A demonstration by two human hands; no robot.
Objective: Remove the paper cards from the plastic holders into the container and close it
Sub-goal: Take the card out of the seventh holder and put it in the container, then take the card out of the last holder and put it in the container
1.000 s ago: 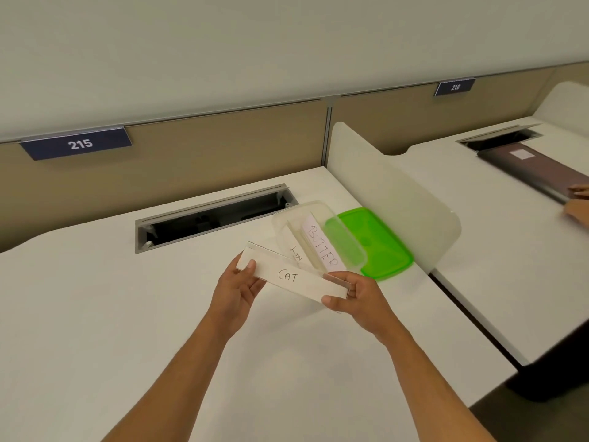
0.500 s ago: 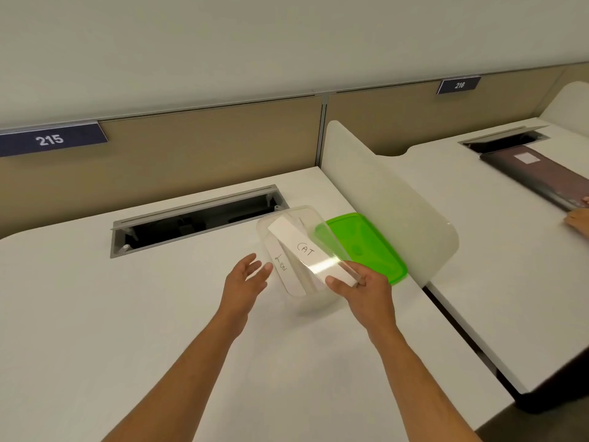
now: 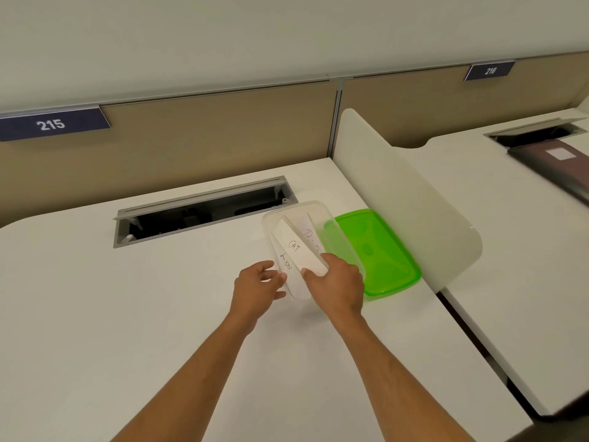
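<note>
white desk (image 3: 127, 314), beige partition (image 3: 207, 148)

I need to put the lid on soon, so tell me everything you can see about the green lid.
The green lid is a translucent, bright green plastic rectangle with rounded corners, a raised rim and a shallow dimple in its middle. It lies flat on the desk, off the clear container, right beside it and against the white divider. No hand touches it.

head camera, looking down, desk (image 3: 159, 314) near
</note>
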